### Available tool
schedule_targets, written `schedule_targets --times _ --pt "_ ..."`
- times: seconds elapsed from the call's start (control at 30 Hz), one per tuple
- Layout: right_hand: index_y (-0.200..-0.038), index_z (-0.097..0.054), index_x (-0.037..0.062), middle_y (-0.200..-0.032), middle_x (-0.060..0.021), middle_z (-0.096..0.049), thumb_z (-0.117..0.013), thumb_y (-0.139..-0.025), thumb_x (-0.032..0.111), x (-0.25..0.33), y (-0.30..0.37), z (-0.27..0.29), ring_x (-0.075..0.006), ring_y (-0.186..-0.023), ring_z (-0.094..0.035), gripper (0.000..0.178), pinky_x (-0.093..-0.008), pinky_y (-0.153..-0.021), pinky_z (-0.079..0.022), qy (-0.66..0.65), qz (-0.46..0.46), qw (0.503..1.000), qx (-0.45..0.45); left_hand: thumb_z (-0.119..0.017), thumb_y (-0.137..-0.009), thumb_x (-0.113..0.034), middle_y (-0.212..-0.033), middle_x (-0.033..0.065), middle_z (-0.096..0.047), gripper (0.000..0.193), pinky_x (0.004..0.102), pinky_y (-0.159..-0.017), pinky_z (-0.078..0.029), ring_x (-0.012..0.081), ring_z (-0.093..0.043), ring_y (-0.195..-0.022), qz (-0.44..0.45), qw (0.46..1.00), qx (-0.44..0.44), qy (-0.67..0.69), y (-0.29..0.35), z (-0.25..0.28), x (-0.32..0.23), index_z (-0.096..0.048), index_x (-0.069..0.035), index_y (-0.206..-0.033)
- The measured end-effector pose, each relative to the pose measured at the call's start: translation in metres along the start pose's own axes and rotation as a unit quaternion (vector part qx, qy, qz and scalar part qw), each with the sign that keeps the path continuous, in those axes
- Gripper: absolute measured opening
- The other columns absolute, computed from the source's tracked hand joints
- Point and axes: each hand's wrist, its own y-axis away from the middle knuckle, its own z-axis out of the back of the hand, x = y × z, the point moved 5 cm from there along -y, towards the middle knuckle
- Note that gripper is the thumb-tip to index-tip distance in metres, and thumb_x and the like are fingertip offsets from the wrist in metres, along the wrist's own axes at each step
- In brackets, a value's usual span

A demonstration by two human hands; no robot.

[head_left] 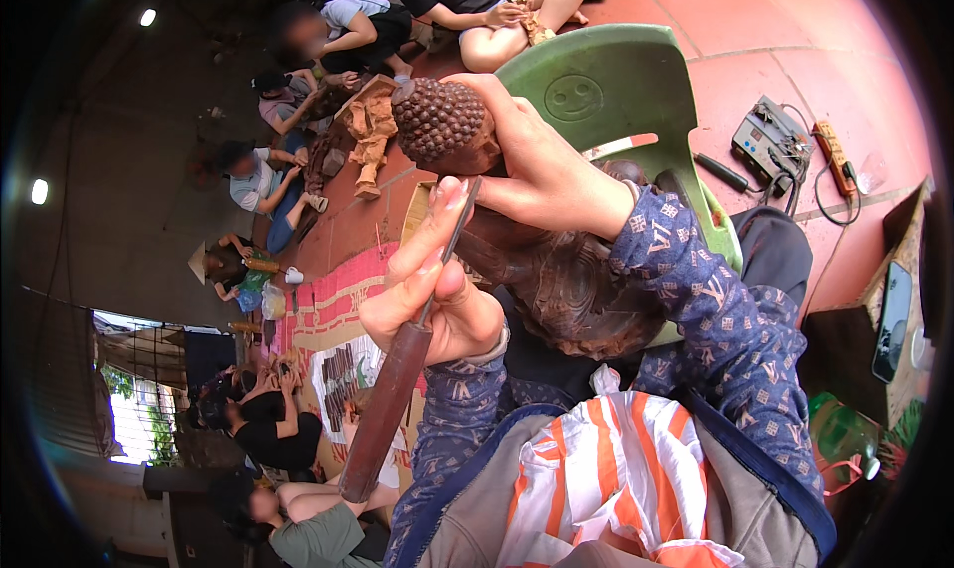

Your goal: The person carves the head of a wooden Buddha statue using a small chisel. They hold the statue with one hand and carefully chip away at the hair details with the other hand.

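A dark brown carved wooden statue (586,295) lies tilted across my lap and a green plastic chair (621,76). Its head (437,121) has rows of knobbly curls and points up and left. My right hand (552,165) is wrapped round the side of that head, thumb near its face. In my left hand (437,305) is a carving chisel (388,409), its reddish-brown wooden handle slanting down and its thin metal blade between my fingers. The blade's upper end is beside my right thumb, close to the statue's face; whether it touches the wood I cannot tell.
A lighter wood carving (370,136) stands on the tiles beyond the head. More chisels (348,379) lie at left. A grey control box (770,146) with cords, a power strip (835,159) and a phone (891,320) are at right. Several people sit around on the floor.
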Motion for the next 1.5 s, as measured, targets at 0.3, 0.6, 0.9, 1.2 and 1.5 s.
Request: schedule_targets --times 0.3,0.6,0.9,1.2,1.5 --pt "-0.131 -0.033 0.0071 -0.106 -0.0197 -0.06 -0.073 -0.077 0.029 -0.003 0.0 0.0 -0.0375 -0.095 -0.055 0.07 -0.0404 -0.089 -0.039 -0.002 0.001 1.0 0.001 -0.05 -0.097 -0.012 -0.095 0.0331 -0.06 0.021 0.0472 -0.081 -0.057 0.043 -0.065 -0.092 0.036 0.999 0.011 -0.028 -0.009 0.003 0.014 -0.032 0.0 -0.097" --pt "-0.132 -0.033 0.0068 -0.107 -0.0206 -0.059 -0.073 -0.077 0.028 -0.005 0.001 0.001 -0.039 -0.097 -0.055 0.071 -0.042 -0.09 -0.039 0.008 -0.009 1.0 0.002 -0.047 -0.097 -0.014 -0.095 0.0335 -0.06 0.021 0.0447 -0.078 -0.059 0.0414 -0.065 -0.091 0.018 0.999 0.012 -0.038 -0.008 0.0 0.015 -0.032 0.0 -0.097" --pt "-0.133 -0.032 0.0064 -0.109 -0.0218 -0.059 -0.074 -0.076 0.026 -0.005 0.0 0.0 -0.0406 -0.102 -0.055 0.073 -0.0425 -0.093 -0.038 -0.002 0.001 1.0 -0.011 -0.045 -0.099 -0.014 -0.093 0.032 -0.061 0.02 0.04 -0.075 -0.06 0.0389 -0.066 -0.09 -0.026 0.998 -0.013 -0.048 -0.003 -0.006 0.018 -0.031 0.001 -0.096" --pt "-0.133 -0.031 0.0061 -0.111 -0.0215 -0.059 -0.074 -0.077 0.026 -0.007 0.0 0.001 -0.0412 -0.101 -0.055 0.073 -0.0426 -0.093 -0.038 0.007 -0.012 1.0 -0.004 -0.05 -0.095 -0.006 -0.096 0.0329 -0.058 0.018 0.0466 -0.08 -0.058 0.0446 -0.064 -0.093 -0.003 0.999 0.022 -0.042 -0.008 -0.004 0.012 -0.033 0.002 -0.097" --pt "-0.131 -0.032 0.0056 -0.107 -0.02 -0.06 -0.074 -0.076 0.026 -0.003 -0.001 0.0 -0.0381 -0.103 -0.056 0.072 -0.0419 -0.094 -0.037 0.007 -0.012 1.0 -0.01 -0.051 -0.095 -0.007 -0.095 0.0319 -0.059 0.019 0.0453 -0.08 -0.059 0.0435 -0.064 -0.093 -0.004 0.999 0.022 -0.048 -0.009 -0.006 0.008 -0.034 0.002 -0.096"
